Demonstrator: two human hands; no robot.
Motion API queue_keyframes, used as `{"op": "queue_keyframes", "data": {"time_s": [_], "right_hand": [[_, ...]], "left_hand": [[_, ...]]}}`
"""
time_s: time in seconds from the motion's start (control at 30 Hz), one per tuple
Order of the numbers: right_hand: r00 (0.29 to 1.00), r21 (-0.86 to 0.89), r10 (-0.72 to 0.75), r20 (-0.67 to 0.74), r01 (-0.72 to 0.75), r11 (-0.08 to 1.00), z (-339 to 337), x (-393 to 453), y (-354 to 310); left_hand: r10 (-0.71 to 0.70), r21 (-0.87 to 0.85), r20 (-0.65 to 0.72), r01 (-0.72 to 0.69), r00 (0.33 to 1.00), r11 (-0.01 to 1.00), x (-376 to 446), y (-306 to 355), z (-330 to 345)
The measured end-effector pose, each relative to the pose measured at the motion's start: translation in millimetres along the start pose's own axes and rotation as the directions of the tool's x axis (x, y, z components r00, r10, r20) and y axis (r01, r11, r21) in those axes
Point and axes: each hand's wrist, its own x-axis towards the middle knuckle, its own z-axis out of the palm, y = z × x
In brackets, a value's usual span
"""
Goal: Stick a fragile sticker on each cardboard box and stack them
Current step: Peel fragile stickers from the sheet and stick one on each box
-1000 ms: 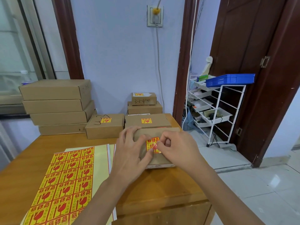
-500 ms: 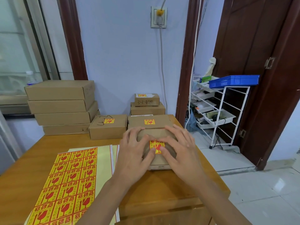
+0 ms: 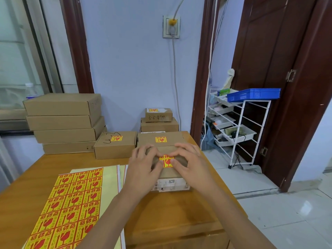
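A small brown cardboard box (image 3: 170,169) with a matte top and a white printed label on its near face lies near the right edge of the smooth, glossy wooden bench (image 3: 179,212). On its top sits a square yellow fragile sticker (image 3: 166,161) with a red glass symbol. The left hand (image 3: 143,169) and right hand (image 3: 190,164) both lie flat on the box with fingers nearly straight, spread over the lid, their thumbs pressing the sticker's two sides. Just behind this box, toward the far edge, a wider flat box (image 3: 159,140) carries its own sticker, and beside it on the left a squarish box (image 3: 115,144) has a sticker and black scribbles. Behind those, against the pale wall, a small box with handwritten figures (image 3: 158,115) rests on another plain box (image 3: 159,125). At the far left corner rises a stack of four broad, flat unlabelled boxes (image 3: 64,121), edges slightly offset. Along the near left edge lies a glossy sticker sheet (image 3: 68,207), a grid of yellow and red squares on pale backing paper. On the tiled floor to the right stands a white wire rack (image 3: 239,130) bearing a blue perforated plastic tray (image 3: 253,94).
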Motion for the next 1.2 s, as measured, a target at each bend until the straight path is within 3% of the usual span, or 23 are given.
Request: {"op": "queue_keyframes", "data": {"time_s": [0.27, 0.33, 0.4, 0.47, 0.53, 0.6, 0.77, 0.97, 1.1, 1.2], "right_hand": [[0.981, 0.052, 0.13, 0.141, -0.138, 0.989, -0.4, 23.8, -2.3], [0.98, 0.17, 0.189, 0.059, -0.197, 0.966, -5.9, 20.6, -3.8], [0.966, 0.198, 0.259, -0.028, -0.249, 0.948, -16.7, 9.1, -2.0], [0.942, 0.176, 0.332, 0.044, -0.335, 0.926, -27.1, -8.0, -0.8], [0.917, 0.108, 0.363, 0.168, -0.383, 0.917, -28.5, -21.3, -4.0], [0.922, 0.054, 0.342, 0.183, -0.357, 0.933, -24.5, -21.0, -14.0], [0.966, 0.108, 0.256, 0.039, -0.259, 0.96, -35.9, 56.4, -68.4], [0.97, 0.146, 0.182, 0.161, -0.206, 0.968, -25.6, 203.5, -101.3], [0.987, 0.133, 0.126, 0.097, -0.138, 0.981, 26.4, 267.8, -88.9], [0.989, 0.055, 0.118, 0.09, -0.123, 0.991, 77.6, 296.5, -62.9]], "left_hand": [[-0.176, -0.024, 0.235, 0.186, 0.956, 0.982, 21.4, -0.4, -6.6], [-0.201, -0.117, 0.23, 0.232, 0.952, 0.966, 20.4, 2.6, -19.2], [-0.301, -0.234, 0.098, 0.316, 0.949, 0.919, 12.7, 5.7, -38.9], [-0.416, -0.219, 0.03, 0.412, 0.909, 0.884, 0.1, 6.3, -57.3], [-0.466, -0.163, 0.148, 0.487, 0.872, 0.858, -11.4, 8.9, -66.6], [-0.458, -0.181, 0.204, 0.493, 0.865, 0.851, -12.9, 14.5, -72.2], [-0.384, -0.095, 0.082, 0.391, 0.919, 0.915, 53.4, 14.9, -136.2], [-0.362, -0.029, 0.086, 0.365, 0.928, 0.931, 166.9, -25.8, -210.4], [-0.377, -0.012, 0.002, 0.377, 0.926, 0.926, 224.1, -69.1, -196.6], [-0.409, 0.086, 0.094, 0.402, 0.908, 0.912, 249.1, -110.3, -160.4]]}}
